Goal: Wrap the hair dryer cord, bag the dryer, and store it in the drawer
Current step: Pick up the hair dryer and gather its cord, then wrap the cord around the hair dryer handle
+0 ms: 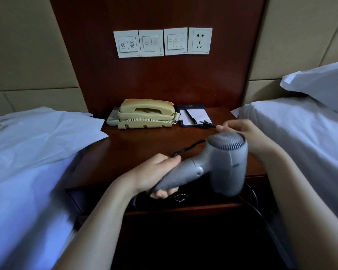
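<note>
Hair dryer (219, 162): one, smooth grey plastic, a rounded barrel with a ribbed rear grille facing up, held above the near edge of the nightstand (144, 149).
Left hand (154, 175): wrapped fully round the dryer's tapered handle, fingers curled under it.
Right hand (246, 133): thumb and fingertips pinched shut on the cord just behind the plug (206, 124), to the right of the barrel.
Cord (187, 148): black, twisted like rope, running from the left hand's thumb toward the barrel; another length drops away at near right.
Nightstand: dark red-brown polished wood, glossy top.
Drawer (183, 201): open below the top, dark inside; a small metal ring shows there, the rest is too dim to tell.
Telephone (146, 114): one, yellowed cream plastic with a coiled cord, at the far edge.
Notepad (194, 115): one, white sheet in a dark holder, a black pen lying on it, right of the telephone.
Wall plates (162, 42): four, white; three switch panels and one socket.
Beds: two, white linen, left and right.
</note>
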Available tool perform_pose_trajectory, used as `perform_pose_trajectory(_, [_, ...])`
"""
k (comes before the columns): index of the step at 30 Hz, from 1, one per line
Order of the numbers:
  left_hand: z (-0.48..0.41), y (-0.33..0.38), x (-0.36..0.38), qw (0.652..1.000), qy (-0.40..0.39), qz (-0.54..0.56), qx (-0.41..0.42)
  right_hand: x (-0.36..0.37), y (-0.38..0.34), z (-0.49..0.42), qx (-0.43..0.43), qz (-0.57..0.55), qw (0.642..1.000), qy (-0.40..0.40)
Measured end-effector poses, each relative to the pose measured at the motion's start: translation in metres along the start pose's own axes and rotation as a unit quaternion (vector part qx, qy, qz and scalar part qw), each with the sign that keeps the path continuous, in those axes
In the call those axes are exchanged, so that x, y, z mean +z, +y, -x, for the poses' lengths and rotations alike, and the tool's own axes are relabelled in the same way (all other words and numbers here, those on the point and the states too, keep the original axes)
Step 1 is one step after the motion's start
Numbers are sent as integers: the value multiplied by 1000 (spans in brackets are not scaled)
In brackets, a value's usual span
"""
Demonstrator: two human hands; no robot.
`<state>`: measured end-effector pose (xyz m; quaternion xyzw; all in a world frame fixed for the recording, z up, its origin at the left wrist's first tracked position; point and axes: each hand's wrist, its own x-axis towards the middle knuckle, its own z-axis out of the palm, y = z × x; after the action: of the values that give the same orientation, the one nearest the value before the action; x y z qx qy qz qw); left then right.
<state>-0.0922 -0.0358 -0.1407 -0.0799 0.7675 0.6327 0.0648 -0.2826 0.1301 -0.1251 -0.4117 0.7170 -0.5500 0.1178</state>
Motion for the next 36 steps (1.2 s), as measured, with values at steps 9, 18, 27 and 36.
perform_pose_trajectory(9, [-13, -8, -24, 941, 34, 331, 64, 16, 14, -2, 24, 73, 997, 1])
perform_pose_trajectory(18, [-18, -8, -29, 912, 301, 266, 80, 27, -17, -2, -51, 206, 974, -80])
perform_pose_trajectory(27, [-23, -11, -25, 884, 448, -120, 68, 41, -64, 8, -178, 225, 957, -52])
perform_pose_trajectory(36, [-23, 6, 6, 896, 396, -198, 21, 66, -73, 5, -252, 201, 946, -20])
